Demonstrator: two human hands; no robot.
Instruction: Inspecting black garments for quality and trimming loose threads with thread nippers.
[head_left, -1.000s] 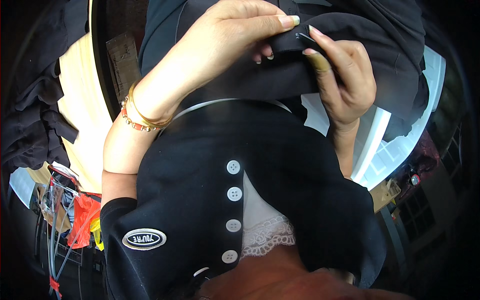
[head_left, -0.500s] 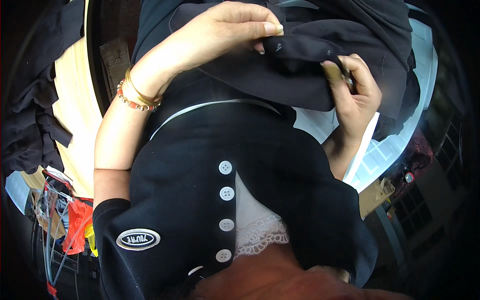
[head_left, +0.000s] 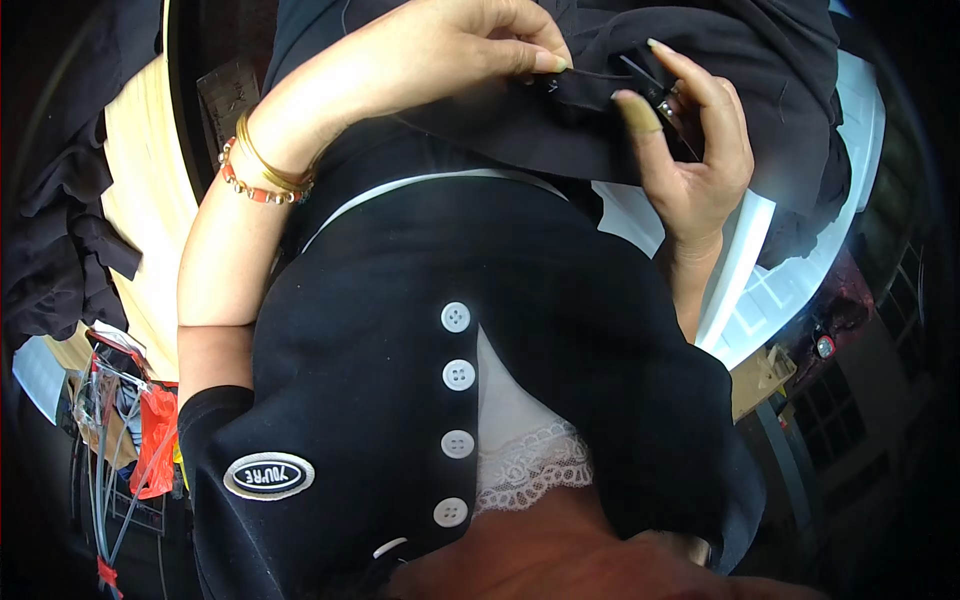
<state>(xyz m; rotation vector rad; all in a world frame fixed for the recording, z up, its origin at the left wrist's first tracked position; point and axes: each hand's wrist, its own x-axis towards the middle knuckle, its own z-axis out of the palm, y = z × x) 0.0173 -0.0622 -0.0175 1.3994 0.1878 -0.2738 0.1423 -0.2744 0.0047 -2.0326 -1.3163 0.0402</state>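
Black fabric (head_left: 520, 130) lies across my lap. My left hand (head_left: 500, 45), with bangles and a beaded bracelet (head_left: 262, 185) at its wrist, is closed in a pinch on a folded edge of it. A narrow strip of that edge runs taut toward my right hand (head_left: 700, 135). Between the right thumb and fingers sits a slim dark tool with metal parts, which looks like thread snips (head_left: 665, 106); its blade end meets the fabric and its handle is partly hidden. The thumb tip has a yellowish covering.
A pale wooden board (head_left: 150, 200) stands at the left, with more dark cloth (head_left: 60, 200) heaped beside it. Red bag material (head_left: 155, 440) hangs on a wire rack at lower left. White panels (head_left: 790, 290) extend on the right, near a small wooden surface (head_left: 760, 385).
My right hand has shifted slightly up and left, its thumb and fingers spreading wider around the tool. The left hand keeps its pinch; the fabric between them is now turned to a narrow edge.
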